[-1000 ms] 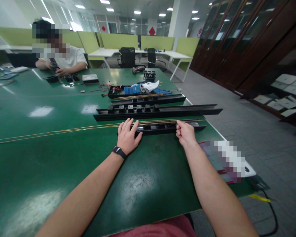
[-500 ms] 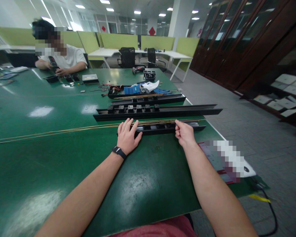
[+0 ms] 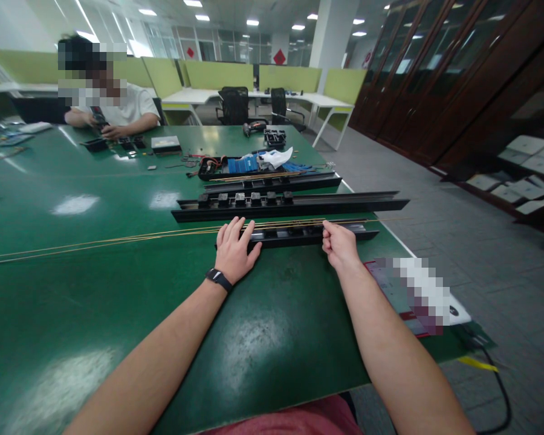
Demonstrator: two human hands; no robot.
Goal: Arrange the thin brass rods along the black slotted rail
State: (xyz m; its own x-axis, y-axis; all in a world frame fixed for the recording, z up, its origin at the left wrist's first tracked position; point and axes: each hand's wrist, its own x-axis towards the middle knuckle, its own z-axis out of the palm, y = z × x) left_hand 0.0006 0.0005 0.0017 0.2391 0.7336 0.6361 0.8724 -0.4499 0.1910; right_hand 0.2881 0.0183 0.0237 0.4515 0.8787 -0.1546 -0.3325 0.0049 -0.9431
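My left hand [image 3: 234, 249] lies flat with fingers stretched out on the left end of a short black rail [image 3: 299, 234] near the table's right side, over thin brass rods [image 3: 118, 240] that run far to the left. My right hand [image 3: 340, 244] is closed in a pinch on the brass rods at the rail's right part. A dark watch is on my left wrist.
Two longer black rails [image 3: 294, 204] with small blocks lie behind. Farther back are a black tray with blue and white items [image 3: 254, 163] and small parts. A person in a white shirt [image 3: 118, 106] works at the far left. A paper sheet [image 3: 412, 290] lies at the table's right edge.
My right hand has shifted very slightly left along the rods. My left hand has stayed in place.
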